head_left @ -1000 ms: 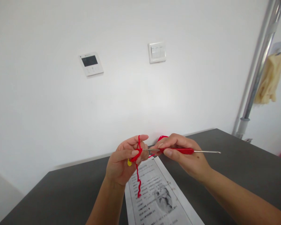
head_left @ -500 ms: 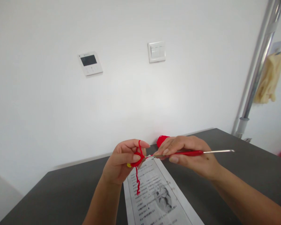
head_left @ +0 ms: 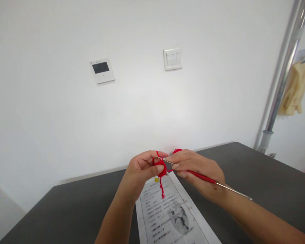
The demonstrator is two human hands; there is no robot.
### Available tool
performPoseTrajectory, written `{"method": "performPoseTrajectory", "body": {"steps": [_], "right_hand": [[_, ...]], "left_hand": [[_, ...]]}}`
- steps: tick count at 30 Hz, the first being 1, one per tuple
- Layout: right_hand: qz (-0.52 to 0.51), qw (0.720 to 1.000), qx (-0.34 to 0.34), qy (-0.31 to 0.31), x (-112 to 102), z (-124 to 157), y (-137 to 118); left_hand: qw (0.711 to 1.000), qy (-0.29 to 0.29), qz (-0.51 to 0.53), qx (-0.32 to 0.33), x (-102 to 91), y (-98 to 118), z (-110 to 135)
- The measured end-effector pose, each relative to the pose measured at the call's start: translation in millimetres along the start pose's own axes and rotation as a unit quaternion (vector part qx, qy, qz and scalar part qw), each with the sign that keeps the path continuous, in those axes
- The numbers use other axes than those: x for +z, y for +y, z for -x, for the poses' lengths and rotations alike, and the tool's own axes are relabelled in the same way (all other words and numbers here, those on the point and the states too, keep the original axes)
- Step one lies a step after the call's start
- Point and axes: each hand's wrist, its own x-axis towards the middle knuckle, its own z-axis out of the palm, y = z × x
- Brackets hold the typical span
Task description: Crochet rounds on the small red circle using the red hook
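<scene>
My left hand (head_left: 142, 171) pinches a small round piece of red crochet work (head_left: 162, 168) between thumb and fingers. Red yarn loops over its raised index finger, and a curly red yarn tail (head_left: 162, 189) dangles below the piece. A small yellow stitch marker (head_left: 157, 179) hangs at its lower left edge. My right hand (head_left: 198, 169) is closed around a crochet hook (head_left: 203, 177) with a red grip and metal ends. The hook's tip lies at the yarn just above the crochet piece, close to my left index fingertip.
Under my hands a printed sheet (head_left: 167, 213) with a dark picture lies on the dark grey table (head_left: 91, 203). A red yarn ball (head_left: 177, 151) sits behind my right hand. On the wall are a control panel (head_left: 103, 71) and a light switch (head_left: 173, 59). A metal pole (head_left: 282, 78) stands at right.
The hook has tilted, its rear end dropping and its tip rising to the yarn above the piece. My left hand has turned the crochet piece and moved slightly right; the view shifted a little.
</scene>
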Motion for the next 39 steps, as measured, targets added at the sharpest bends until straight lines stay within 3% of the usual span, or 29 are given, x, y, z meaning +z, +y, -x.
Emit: {"method": "performPoseTrajectory", "body": {"steps": [4,8,11,15,20,26,32,39], "right_hand": [[0.065,0.994,-0.086,-0.03,-1.3,-2.9,5.6],[0.05,0.994,-0.089,-0.049,0.8,-3.6,9.9],[0.005,0.998,-0.038,-0.049,-0.1,-3.8,10.2],[-0.072,0.993,0.086,-0.027,-1.8,-1.5,8.8],[-0.175,0.964,0.196,0.038,-0.3,1.5,6.3],[-0.238,0.93,0.27,0.071,1.1,-2.1,4.5],[-0.25,0.933,0.255,0.046,2.2,1.0,7.1],[-0.176,0.964,0.198,0.016,1.7,2.0,9.0]], "left_hand": [[0.999,-0.02,0.027,-0.026,8.3,2.1,1.6],[0.999,-0.021,0.039,-0.023,10.7,3.0,2.1],[0.999,-0.018,0.028,-0.029,9.8,3.1,2.0],[1.0,-0.016,0.013,-0.02,8.5,3.1,1.8],[1.0,-0.008,-0.018,0.0,6.7,5.1,2.9],[0.998,0.045,-0.039,0.032,3.5,4.8,3.4],[0.996,0.069,-0.054,0.023,7.2,6.9,3.8],[0.994,0.086,-0.066,0.004,10.4,8.2,3.3]]}}
